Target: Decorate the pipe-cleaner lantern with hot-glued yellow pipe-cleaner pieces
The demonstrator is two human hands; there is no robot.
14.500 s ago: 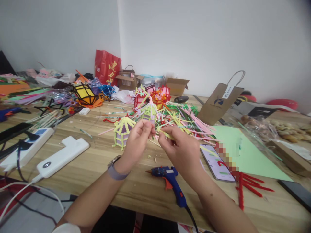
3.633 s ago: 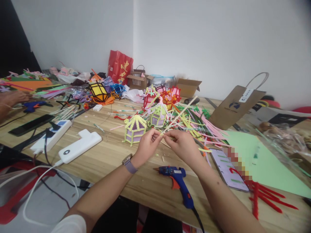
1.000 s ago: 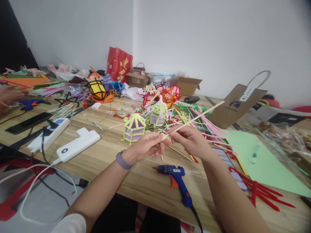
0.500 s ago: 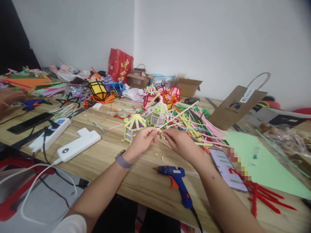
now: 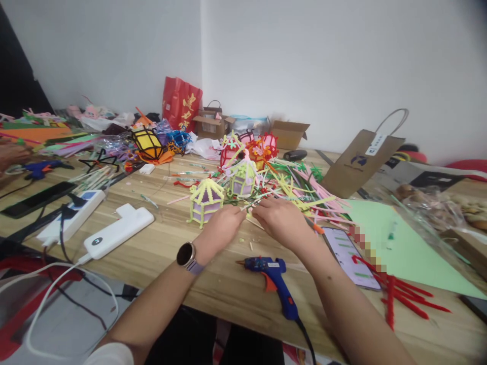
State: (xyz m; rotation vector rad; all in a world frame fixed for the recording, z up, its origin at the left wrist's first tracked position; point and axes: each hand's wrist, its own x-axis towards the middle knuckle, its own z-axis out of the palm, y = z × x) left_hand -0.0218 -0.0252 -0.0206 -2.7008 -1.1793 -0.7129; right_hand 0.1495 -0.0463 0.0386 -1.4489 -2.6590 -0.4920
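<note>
Handwork: left hand (image 5: 224, 223) and right hand (image 5: 280, 222) pinch small pale piece (image 5: 249, 213) | lantern (image 5: 206, 202) beyond left hand | glue gun (image 5: 276, 276) below | likely shaping; wants steady fingertips

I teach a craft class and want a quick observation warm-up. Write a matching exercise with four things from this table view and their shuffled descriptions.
Things:
1. Near glue gun
2. Red bag
3. Watch
4. Green sheet

Descriptions:
A. Lying flat, on the right
B. Blue and orange
C. Worn, with its dial showing
D. Farther back, with gold writing

Pairs: 1-B, 2-D, 3-C, 4-A
</note>
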